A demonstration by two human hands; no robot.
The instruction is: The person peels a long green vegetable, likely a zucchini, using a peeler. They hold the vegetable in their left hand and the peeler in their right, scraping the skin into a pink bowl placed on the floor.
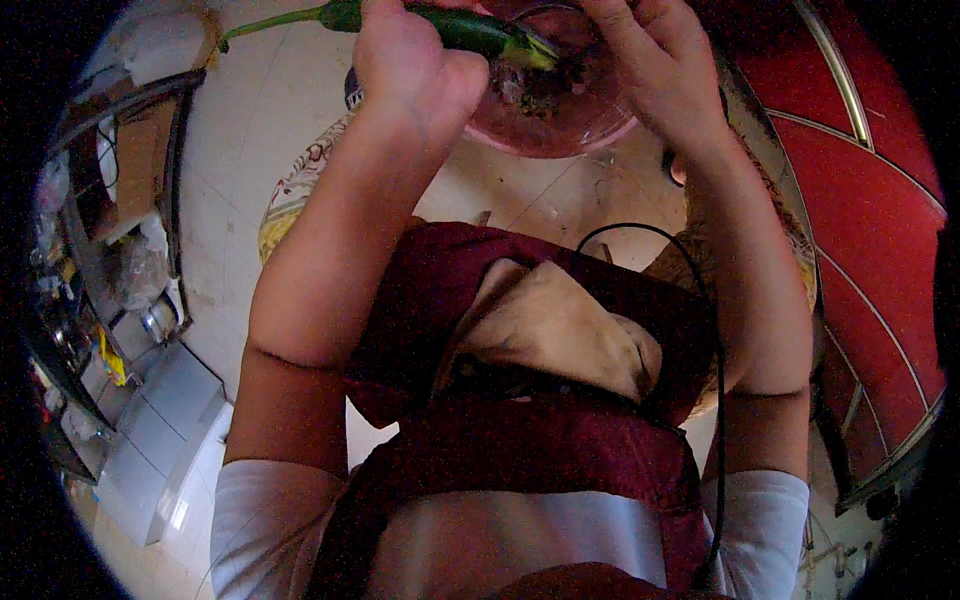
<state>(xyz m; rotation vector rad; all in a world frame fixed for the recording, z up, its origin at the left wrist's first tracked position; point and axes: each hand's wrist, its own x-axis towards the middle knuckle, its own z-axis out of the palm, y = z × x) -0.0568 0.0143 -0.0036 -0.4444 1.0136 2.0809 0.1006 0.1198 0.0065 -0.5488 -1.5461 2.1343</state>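
Observation:
A long dark green vegetable with a pale green stem end lies across the top of the view, and my left hand is closed round its middle. Its right end, a lighter green, hangs over a pinkish translucent bowl. Small dark bits lie in the bottom of that bowl. Over the bowl's right side is my right hand, its fingers partly cut off by the top edge; whether it holds anything does not show.
Beneath the bowl is a tiled floor. Red cabinet fronts with a metal handle stand at the right. Shelves with mixed items are at the left. A black cable runs down in front of my body.

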